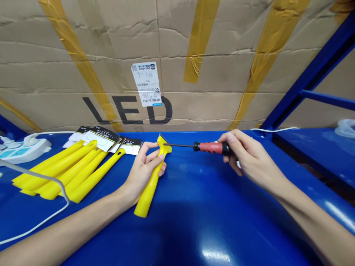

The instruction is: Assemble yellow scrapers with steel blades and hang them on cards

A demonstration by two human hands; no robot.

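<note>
My left hand (pixel 145 166) is closed around a yellow scraper (pixel 149 190), just below its head, which points away from me. A thin blade edge shows at the top of that head. My right hand (pixel 246 155) grips the rear end of a screwdriver (pixel 211 147) with a red and black handle. Its dark shaft points left, and the tip meets the scraper's head; whether it sits in a screw I cannot make out. To the left of my left hand lies a pile of yellow handles (pixel 69 166), with black and white cards (pixel 102 138) at their far ends.
A white power strip (pixel 26 151) stands at the left edge of the blue table (pixel 194 221). A white cable (pixel 62 188) loops over the yellow handles. Behind the table rises a large taped cardboard box (pixel 172 44). A blue metal frame (pixel 310 74) slants up on the right.
</note>
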